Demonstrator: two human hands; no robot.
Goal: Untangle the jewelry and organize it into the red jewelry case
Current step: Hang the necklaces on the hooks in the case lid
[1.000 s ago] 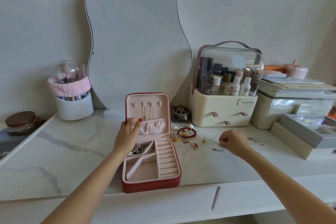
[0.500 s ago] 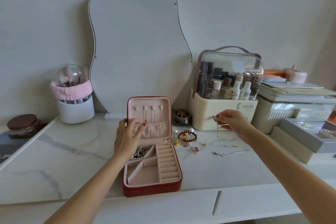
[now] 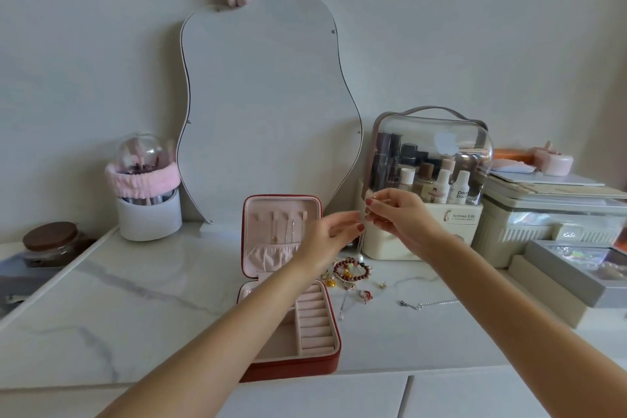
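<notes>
Vanity counter (image 3: 129,309), white marble pattern: bears all items listed. Red jewelry case (image 3: 291,365), lid upright and open at centre front: pink lining, thin chains already hung on the lid hooks, ring rolls in the base unfilled, other base compartments largely hidden behind the left forearm, so their contents cannot be read. Loose jewelry pile (image 3: 351,273), on the counter just right of the case: red beaded bracelet, gold pieces, a pearl, small earrings, all bunched together and not yet sorted. Silver chain (image 3: 429,304), lying apart to the right of the pile, also unstored. Right hand (image 3: 398,217), raised above the pile in front of the clear-lidded cosmetics organizer (image 3: 431,159): thumb and forefinger pinch a small gold-toned piece, with a fine strand apparently hanging below; too thin to confirm. Left hand (image 3: 330,234), raised just beside the right: fingers loosely spread, gripping nothing that shows, tips blurred near the right hand's piece. Status, by judgement: early to middle stage; a few chains placed, one piece in hand for untangling, most of the pile outstanding.
</notes>
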